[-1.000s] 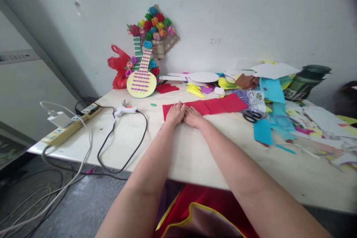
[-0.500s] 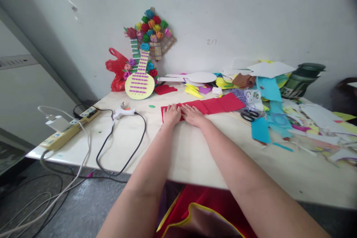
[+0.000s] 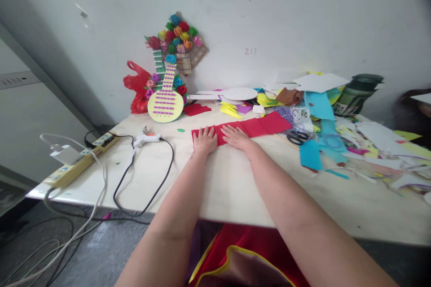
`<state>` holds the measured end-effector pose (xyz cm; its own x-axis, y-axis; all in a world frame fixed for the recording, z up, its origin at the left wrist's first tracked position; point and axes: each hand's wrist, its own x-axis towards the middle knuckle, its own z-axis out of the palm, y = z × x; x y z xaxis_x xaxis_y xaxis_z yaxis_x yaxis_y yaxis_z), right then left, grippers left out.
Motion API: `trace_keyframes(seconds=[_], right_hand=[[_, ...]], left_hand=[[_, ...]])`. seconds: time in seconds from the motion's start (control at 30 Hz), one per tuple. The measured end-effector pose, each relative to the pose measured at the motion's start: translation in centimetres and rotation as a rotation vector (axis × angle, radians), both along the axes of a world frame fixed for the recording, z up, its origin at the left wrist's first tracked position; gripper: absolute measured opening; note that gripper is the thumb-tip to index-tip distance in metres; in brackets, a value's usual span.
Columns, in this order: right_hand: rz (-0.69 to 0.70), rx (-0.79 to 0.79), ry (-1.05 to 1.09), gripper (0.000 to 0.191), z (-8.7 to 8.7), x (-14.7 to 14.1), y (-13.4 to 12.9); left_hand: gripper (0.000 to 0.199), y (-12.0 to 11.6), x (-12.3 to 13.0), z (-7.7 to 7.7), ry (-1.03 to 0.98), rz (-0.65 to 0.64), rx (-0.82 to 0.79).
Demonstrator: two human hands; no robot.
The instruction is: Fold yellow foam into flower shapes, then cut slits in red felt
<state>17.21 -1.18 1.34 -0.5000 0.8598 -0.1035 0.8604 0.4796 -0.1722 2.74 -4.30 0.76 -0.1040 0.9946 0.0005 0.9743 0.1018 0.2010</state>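
A long strip of red crepe paper (image 3: 266, 125) with fold creases lies flat across the table. My left hand (image 3: 206, 140) rests palm down on its left end, fingers spread. Just to the right, my right hand (image 3: 236, 137) presses flat on the strip with its fingers stretched out. A small gap of red paper shows between the two hands. Black-handled scissors (image 3: 297, 137) lie beyond the strip's right end, beside a thin wooden stick (image 3: 286, 140).
A white glue gun (image 3: 147, 139) with a looping black cord lies left, near a yellow power strip (image 3: 79, 161). Behind stand a paper lute (image 3: 165, 105) and a red plastic bag (image 3: 136, 85). Paper scraps (image 3: 377, 136) and a green bottle (image 3: 358, 94) occupy the right.
My left hand's fingers have spread out and flattened on the red paper, and it sits slightly farther from my right hand. The whole view has shifted a little.
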Motion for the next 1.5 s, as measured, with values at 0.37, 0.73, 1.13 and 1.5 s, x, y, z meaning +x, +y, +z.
trace_keyframes(seconds=[0.37,0.73,1.13,1.5], right_hand=[[-0.011,0.147,0.087,0.059,-0.1,-1.0,-0.4],[0.008,-0.002,0.067,0.062,-0.4,-1.9,-0.6],[0.009,0.007,0.056,0.06,0.0,-1.8,-1.0],[0.008,0.011,0.076,0.06,-0.2,-1.7,-0.9]], left_hand=[[0.057,-0.4,0.2,0.4,0.03,-0.015,-0.001],[0.056,-0.3,0.1,0.2,0.035,-0.012,0.01],[0.056,-0.1,0.1,0.0,0.045,-0.004,0.025],[0.057,-0.1,0.1,0.2,0.052,-0.002,0.014]])
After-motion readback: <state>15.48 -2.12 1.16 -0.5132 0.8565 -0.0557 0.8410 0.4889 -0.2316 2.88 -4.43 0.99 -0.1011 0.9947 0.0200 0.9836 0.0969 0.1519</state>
